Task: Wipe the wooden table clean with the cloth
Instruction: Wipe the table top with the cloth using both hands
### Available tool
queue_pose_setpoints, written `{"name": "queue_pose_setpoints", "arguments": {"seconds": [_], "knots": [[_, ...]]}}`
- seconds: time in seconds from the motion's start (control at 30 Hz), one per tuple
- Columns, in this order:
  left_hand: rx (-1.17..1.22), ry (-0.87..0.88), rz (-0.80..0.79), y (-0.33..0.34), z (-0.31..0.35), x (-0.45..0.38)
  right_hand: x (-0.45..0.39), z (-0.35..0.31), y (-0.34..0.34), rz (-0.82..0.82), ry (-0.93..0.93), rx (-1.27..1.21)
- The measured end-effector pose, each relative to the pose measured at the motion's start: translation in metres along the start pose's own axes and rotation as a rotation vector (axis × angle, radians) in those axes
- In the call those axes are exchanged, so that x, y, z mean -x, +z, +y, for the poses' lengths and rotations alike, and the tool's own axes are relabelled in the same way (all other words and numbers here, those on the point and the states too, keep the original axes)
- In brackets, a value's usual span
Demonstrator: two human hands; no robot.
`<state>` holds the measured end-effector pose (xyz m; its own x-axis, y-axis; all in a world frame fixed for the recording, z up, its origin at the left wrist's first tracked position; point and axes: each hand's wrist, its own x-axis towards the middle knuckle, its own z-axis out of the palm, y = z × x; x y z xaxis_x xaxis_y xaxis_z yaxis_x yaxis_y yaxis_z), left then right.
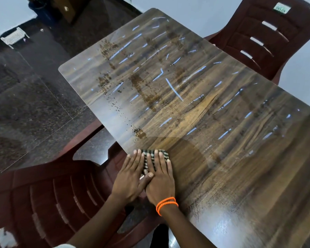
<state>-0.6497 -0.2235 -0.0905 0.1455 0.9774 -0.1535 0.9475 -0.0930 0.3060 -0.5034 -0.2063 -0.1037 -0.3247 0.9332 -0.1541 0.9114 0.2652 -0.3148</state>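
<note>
Hands flat on cloth at the table's near-left edge, head view.
Left hand (130,176) and right hand (160,178), fingers straight, press the folded black-and-white checked cloth (155,159) onto the glossy wood-grain table (231,122), probably for even wiping pressure. Brown crumb patches (141,88) lie farther out, unwiped. Maroon plastic chair (52,197) stands beside.

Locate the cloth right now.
In the head view, the cloth lies flat at the table's near left edge, pressed under the left hand and right hand, just below a crumb patch.
</note>
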Motion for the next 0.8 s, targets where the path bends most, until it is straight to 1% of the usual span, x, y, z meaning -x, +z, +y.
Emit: {"name": "queue_pose_setpoints", "arguments": {"seconds": [0.1, 0.23, 0.37, 0.47, 0.6, 0.7, 0.8], "knots": [[0.028, 0.071, -0.016, 0.008, 0.030, 0.011, 0.038, 0.023, -0.002, 0.029, 0.063, -0.002], [0.088, 0.174, -0.080, 0.024, 0.086, 0.007, 0.077, 0.069, -0.010, 0.075, 0.197, 0.025], [0.074, 0.338, -0.121, 0.034, 0.146, -0.032, 0.094, 0.126, -0.025, 0.114, 0.347, 0.063], [0.024, 0.400, -0.132, 0.038, 0.180, -0.071, 0.083, 0.161, -0.041, 0.183, 0.422, 0.048], [-0.021, 0.409, -0.113, 0.037, 0.185, -0.118, 0.039, 0.181, -0.052, 0.236, 0.449, 0.003], [-0.052, 0.400, -0.076, 0.030, 0.167, -0.143, 0.004, 0.173, -0.055, 0.237, 0.451, -0.007], [-0.070, 0.358, -0.043, 0.022, 0.141, -0.155, -0.024, 0.158, -0.056, 0.204, 0.392, -0.019]]}}
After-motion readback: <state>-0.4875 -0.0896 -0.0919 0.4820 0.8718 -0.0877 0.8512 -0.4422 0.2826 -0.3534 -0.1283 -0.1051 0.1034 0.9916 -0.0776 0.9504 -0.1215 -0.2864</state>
